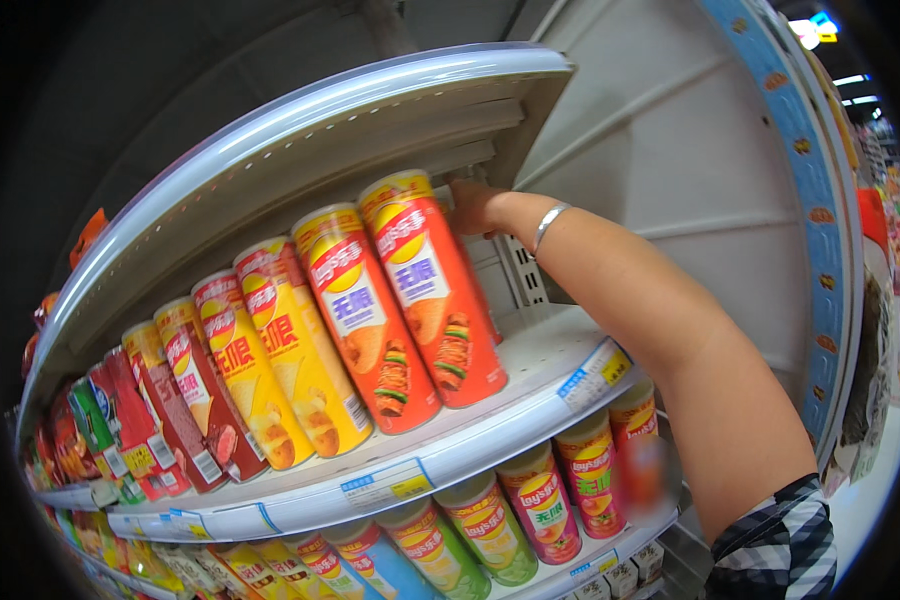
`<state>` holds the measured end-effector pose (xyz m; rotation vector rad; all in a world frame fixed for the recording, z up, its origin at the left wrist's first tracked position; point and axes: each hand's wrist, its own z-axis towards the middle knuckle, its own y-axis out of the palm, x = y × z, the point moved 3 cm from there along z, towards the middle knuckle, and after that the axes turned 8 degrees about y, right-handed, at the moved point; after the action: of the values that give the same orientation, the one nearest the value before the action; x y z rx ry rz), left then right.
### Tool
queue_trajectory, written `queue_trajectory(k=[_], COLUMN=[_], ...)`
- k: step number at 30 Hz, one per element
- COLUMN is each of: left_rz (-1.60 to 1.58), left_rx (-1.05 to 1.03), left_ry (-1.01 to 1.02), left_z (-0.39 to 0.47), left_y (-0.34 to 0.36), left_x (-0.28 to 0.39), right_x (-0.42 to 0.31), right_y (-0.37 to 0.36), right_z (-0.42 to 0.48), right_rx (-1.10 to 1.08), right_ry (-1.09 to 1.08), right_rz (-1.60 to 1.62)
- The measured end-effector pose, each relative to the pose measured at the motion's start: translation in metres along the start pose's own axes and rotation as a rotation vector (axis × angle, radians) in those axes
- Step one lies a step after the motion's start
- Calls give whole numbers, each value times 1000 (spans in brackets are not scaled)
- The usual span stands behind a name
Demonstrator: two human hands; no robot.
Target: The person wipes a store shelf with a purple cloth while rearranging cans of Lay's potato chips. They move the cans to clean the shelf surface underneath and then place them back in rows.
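My right hand (476, 208) reaches deep into a supermarket shelf, a silver bangle (549, 229) on its wrist. It is behind and beside the right-hand red Lay's chip canister (442, 300). Part of the fingers is lost behind that canister and in shade, so I cannot tell whether they hold anything. Another red canister (367, 322) stands just left of it, followed by yellow canisters (307, 360) and dark red ones (210, 390). Bare shelf board (559, 334) shows to the right of the red canisters. My left hand is out of view.
The upper shelf (307, 105) overhangs the canisters. A white side panel (690, 165) with a blue patterned strip (810, 180) bounds the right. Price tags (386, 484) line the shelf edge. Below stand more canisters, green (491, 529) and pink (540, 502), and small boxes (622, 581).
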<state>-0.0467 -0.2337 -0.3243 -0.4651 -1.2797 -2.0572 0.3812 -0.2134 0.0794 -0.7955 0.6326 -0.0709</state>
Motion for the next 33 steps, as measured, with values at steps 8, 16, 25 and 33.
queue_trajectory(k=[8, 16, 25, 33], left_rz=[-90, -105, -158, -85], left_rx=[8, -99, -142, -54], left_ry=[-4, -56, -196, -240], left_z=[-2, 1, -9, -26], left_y=[-18, -19, -12, -17], left_x=[-18, -31, -31, -18], right_x=[-11, 4, 30, 29], right_y=[12, -3, -74, -89], right_z=[12, 9, -60, -85], right_rx=[-191, -69, 38, 85], right_ry=[-37, -64, -14, -25], right_rz=[101, 217, 274, 288])
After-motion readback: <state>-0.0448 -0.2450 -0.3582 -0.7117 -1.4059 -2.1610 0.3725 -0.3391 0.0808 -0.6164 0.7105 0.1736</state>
